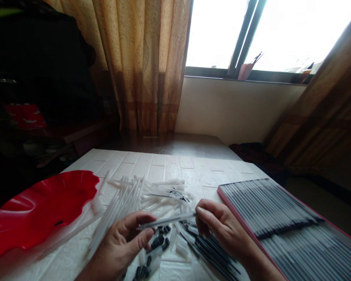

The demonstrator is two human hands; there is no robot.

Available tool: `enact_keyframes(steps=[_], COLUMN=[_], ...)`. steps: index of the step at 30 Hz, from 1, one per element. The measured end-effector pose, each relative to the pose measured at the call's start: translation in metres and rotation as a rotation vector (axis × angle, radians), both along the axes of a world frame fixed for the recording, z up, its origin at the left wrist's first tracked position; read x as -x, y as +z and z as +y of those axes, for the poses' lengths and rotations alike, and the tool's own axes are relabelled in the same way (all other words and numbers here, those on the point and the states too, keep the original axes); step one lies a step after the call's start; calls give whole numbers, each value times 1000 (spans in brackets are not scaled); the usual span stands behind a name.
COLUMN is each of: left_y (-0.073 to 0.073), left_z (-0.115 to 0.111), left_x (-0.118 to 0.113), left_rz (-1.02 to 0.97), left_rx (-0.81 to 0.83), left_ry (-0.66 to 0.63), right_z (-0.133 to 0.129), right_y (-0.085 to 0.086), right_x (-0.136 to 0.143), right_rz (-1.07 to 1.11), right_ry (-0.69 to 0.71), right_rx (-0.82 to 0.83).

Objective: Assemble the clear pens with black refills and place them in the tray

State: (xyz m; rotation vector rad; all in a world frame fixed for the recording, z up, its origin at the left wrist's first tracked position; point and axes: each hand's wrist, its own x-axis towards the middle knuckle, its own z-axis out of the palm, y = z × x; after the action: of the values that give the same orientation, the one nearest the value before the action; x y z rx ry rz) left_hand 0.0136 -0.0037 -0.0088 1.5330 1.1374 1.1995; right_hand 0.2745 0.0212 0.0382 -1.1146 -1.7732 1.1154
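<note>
Between my two hands is a slim clear plastic tube (172,220), nearly level, with something greyish inside. My right hand (213,218) pinches its right end between thumb and fingers. My left hand (128,238) holds the left end loosely, thumb below and index finger above. Beneath the hands lie several small black caps (158,242) and a bundle of thin black rods (213,251). Behind my left hand spreads a heap of empty-looking clear tubes (128,199). A few thin dark pieces (179,194) rest on top of that heap.
To the left stands a red wavy-edged plastic dish (46,203) with one small black piece in it. A red-edged tray (292,222) packed with rows of filled tubes sits at the right. All lie on a white brick-patterned tabletop (190,166); a dark surface adjoins behind it.
</note>
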Motion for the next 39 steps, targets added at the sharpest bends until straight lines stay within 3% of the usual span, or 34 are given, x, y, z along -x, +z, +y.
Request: enact_keyframes(steps=[5,12,14,16,19,24,29,32,35,39], left_y=[3,11,20,26,23,4,5,8,8,10], left_z=[2,-1,-3,-5,-5,-5,-6,-8,-9,-10], left_x=[3,0,-5,-10,-14,-11,-12,-13,-12,-11], left_rz=[-262,-307,-334,-413,-507,-343,9,143,247,316], left_rx=[223,159,139,241,344,404,168,88,37,-52], left_ry=[7,-26,21,78,92,24,-198,-226,-220,-217], right_z=[-2,-10,-7,-3,-1,-11,-15,-14,-14,-15], right_y=[-3,-9,-10,-12,-11,-7,-6,-5,-3,-3], right_x=[5,23,19,14,6,11,23,28,25,12], right_rz=[29,-159,-190,-241,-385,-675,-927,-1037,-948,-592], right_ry=[87,232,183,87,43,160,199,230,242,180], right_rx=[73,52,-12,-99,-195,-186,-169,-150,-152,-162])
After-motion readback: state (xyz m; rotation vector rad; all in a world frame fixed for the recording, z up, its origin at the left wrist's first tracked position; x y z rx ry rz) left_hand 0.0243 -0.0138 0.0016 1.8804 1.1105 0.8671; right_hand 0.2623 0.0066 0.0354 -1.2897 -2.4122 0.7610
